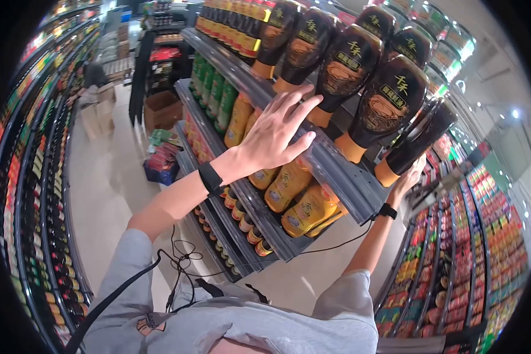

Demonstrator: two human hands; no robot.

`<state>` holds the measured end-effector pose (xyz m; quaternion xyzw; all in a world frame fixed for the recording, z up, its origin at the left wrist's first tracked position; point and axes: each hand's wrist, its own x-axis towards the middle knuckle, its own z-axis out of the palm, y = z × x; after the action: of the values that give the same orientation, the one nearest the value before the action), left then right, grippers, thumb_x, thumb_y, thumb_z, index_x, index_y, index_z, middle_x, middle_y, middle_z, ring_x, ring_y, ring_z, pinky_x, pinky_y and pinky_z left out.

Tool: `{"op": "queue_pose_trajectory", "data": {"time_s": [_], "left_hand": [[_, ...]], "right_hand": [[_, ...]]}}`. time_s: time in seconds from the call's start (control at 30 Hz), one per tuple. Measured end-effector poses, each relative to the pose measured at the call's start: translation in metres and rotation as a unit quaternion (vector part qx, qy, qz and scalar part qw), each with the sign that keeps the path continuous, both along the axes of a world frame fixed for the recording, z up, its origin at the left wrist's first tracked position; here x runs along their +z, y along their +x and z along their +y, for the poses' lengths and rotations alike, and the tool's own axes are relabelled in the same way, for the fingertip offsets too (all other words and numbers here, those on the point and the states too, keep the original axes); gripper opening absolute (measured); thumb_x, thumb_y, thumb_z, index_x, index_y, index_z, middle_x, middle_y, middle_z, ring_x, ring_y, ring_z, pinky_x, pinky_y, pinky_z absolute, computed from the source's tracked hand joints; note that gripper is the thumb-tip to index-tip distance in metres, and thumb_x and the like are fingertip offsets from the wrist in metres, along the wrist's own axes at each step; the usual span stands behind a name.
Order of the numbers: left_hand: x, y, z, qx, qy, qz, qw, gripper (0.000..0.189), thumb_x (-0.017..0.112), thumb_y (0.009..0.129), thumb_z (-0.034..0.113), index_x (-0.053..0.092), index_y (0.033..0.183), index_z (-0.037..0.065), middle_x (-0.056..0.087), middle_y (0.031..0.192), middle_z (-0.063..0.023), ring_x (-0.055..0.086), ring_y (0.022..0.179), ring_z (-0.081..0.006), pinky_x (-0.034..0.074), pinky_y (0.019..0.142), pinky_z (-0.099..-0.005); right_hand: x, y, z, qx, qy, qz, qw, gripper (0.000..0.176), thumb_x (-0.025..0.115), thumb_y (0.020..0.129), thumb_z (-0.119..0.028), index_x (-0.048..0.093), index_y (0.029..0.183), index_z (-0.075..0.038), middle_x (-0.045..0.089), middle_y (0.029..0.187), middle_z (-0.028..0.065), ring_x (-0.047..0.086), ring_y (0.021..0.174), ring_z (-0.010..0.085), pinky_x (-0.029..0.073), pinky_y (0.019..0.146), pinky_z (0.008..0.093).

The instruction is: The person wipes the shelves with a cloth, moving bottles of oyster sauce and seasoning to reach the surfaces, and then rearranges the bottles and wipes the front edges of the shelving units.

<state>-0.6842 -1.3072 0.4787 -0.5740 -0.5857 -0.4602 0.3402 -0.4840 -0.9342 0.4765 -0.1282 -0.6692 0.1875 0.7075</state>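
Observation:
Dark squeeze bottles of oyster sauce (393, 97) stand cap-down on the top shelf, with orange caps and gold labels. My left hand (280, 127) is open over the shelf's front edge, fingers spread, close to the orange cap of another oyster sauce bottle (349, 62); it holds nothing. At the shelf's right end, my right hand (412, 176) is against the far side of the outermost oyster sauce bottle (422, 138), which shows its narrow side. That bottle hides most of the fingers, which appear closed around it.
Lower shelves (265, 236) hold yellow bottles (308, 209), green bottles (225, 105) and small jars (255, 236). Glass jars (454, 44) stand behind the oyster sauce. A black cable (186, 253) hangs by my body. Stocked shelving lines both sides; cardboard boxes (97, 115) stand in the left aisle.

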Motion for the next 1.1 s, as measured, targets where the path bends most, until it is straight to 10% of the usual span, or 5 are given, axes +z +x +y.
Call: {"op": "queue_pose_trajectory", "data": {"time_s": [0.17,0.43,0.73,0.9,1.1], "left_hand": [[-0.005,-0.019,0.016,-0.05,0.019,0.062,0.997,0.055,0.055,0.089,0.027,0.046,0.137,0.004,0.044,0.142,-0.0186,0.046,0.123,-0.0357,0.036,0.105,-0.048],[0.004,-0.035,0.013,-0.177,0.051,-0.004,0.983,0.054,0.059,0.088,0.025,0.046,0.134,0.001,0.05,0.133,-0.0244,0.053,0.118,-0.0353,0.041,0.101,-0.0469],[0.054,-0.064,0.004,-0.154,-0.238,-0.116,0.952,0.076,0.071,0.084,0.032,0.038,0.142,-0.003,0.067,0.101,-0.029,0.067,0.096,-0.0419,0.052,0.086,-0.0462],[0.058,-0.064,0.025,-0.147,-0.163,-0.124,0.968,0.064,0.077,0.079,0.042,0.054,0.115,-0.006,0.068,0.097,-0.0284,0.068,0.095,-0.0412,0.056,0.082,-0.046],[0.053,-0.068,0.041,-0.166,-0.139,-0.126,0.968,0.071,0.083,0.072,0.044,0.055,0.117,-0.003,0.069,0.101,-0.0234,0.068,0.097,-0.0383,0.057,0.082,-0.0446]], "right_hand": [[0.018,0.047,-0.084,-0.067,0.022,0.123,0.99,0.038,0.042,0.1,-0.029,0.061,0.116,-0.001,0.065,0.116,0.0128,0.061,0.11,0.0237,0.045,0.094,0.04],[0.08,0.06,-0.261,-0.031,0.012,-0.071,0.997,0.024,0.054,0.096,-0.014,0.063,0.108,0.005,0.068,0.085,0.0099,0.061,0.071,0.0126,0.05,0.069,0.0256],[0.076,0.001,-0.285,-0.112,-0.142,-0.346,0.921,0.059,0.077,0.085,-0.029,0.058,0.127,0.007,0.074,0.102,0.0131,0.069,0.088,0.0129,0.053,0.08,0.0267],[0.076,-0.011,-0.264,-0.03,-0.175,-0.355,0.918,0.051,0.077,0.087,-0.025,0.059,0.119,0.01,0.074,0.1,0.0138,0.067,0.089,0.0114,0.051,0.077,0.0253],[0.087,-0.019,-0.286,-0.036,-0.201,-0.38,0.902,0.041,0.077,0.087,-0.023,0.065,0.11,0.008,0.074,0.096,0.0124,0.067,0.087,0.0111,0.051,0.077,0.0242]]}}
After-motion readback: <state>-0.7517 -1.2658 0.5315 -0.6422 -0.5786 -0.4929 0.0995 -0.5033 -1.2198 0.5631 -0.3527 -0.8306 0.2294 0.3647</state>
